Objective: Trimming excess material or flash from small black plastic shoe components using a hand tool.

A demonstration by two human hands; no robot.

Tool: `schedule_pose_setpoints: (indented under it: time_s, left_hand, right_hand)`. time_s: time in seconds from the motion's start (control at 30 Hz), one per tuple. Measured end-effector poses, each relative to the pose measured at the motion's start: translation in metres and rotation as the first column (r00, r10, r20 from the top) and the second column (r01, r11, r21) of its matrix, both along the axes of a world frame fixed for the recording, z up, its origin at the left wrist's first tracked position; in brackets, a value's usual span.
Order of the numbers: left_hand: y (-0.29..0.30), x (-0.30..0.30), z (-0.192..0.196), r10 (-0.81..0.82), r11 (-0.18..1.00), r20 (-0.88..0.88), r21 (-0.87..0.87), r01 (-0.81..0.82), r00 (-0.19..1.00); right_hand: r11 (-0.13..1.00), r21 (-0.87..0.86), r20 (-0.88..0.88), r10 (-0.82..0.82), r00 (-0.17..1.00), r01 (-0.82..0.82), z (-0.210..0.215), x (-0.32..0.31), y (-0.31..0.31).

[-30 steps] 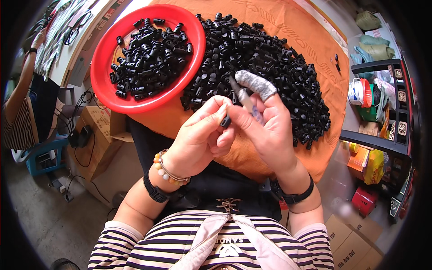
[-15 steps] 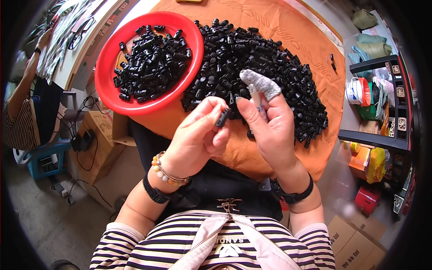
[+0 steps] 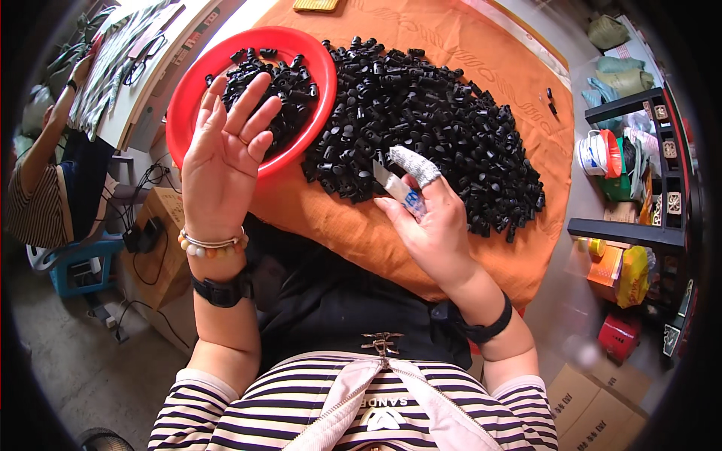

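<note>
Over the red basin (image 3: pixel 326 90), the left hand (image 3: pixel 226 154) spreads its fingers; apart from it, the right hand (image 3: pixel 432 229) clamps a small knife (image 3: pixel 394 185) near heaped black parts (image 3: pixel 459 143).

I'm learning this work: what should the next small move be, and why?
Probably take one from the pile of black parts with the left hand: it looks open and empty over the red basin, while the right hand holds a blade-like tool.

Heaped black parts (image 3: pixel 429 128) and cardboard boxes (image 3: pixel 580 398) show a small workshop.
</note>
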State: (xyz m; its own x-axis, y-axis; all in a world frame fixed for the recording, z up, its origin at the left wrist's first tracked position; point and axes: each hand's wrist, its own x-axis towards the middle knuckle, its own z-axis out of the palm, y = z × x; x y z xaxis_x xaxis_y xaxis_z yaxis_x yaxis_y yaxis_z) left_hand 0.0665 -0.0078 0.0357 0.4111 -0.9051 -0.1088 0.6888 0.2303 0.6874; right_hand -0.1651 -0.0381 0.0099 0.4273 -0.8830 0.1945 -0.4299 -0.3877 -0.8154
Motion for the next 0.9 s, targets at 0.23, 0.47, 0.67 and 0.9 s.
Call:
schedule_pose_setpoints:
  time_s: [0.23, 0.47, 0.67, 0.9]
  left_hand:
    - [0.021, -0.028, -0.026, -0.257, 0.964, -0.056, 0.053, 0.260, 0.965]
    - [0.026, -0.054, -0.026, -0.381, 0.916, -0.024, 0.128, 0.381, 0.924]
    - [0.017, -0.075, -0.014, -0.512, 0.843, 0.108, 0.251, 0.475, 0.852]
    - [-0.004, -0.085, -0.008, -0.662, 0.743, 0.014, 0.143, 0.654, 0.750]
  right_hand:
    - [0.982, -0.186, -0.170, -0.013, 0.985, -0.019, -0.018, 0.013, -0.004]
    - [0.988, 0.154, 0.228, -0.016, 0.974, -0.020, -0.015, 0.000, -0.013]
    - [0.866, 0.452, 0.552, -0.083, 0.830, -0.215, 0.015, -0.012, -0.019]
    - [0.838, 0.467, 0.609, -0.073, 0.790, -0.282, 0.030, -0.015, -0.027]
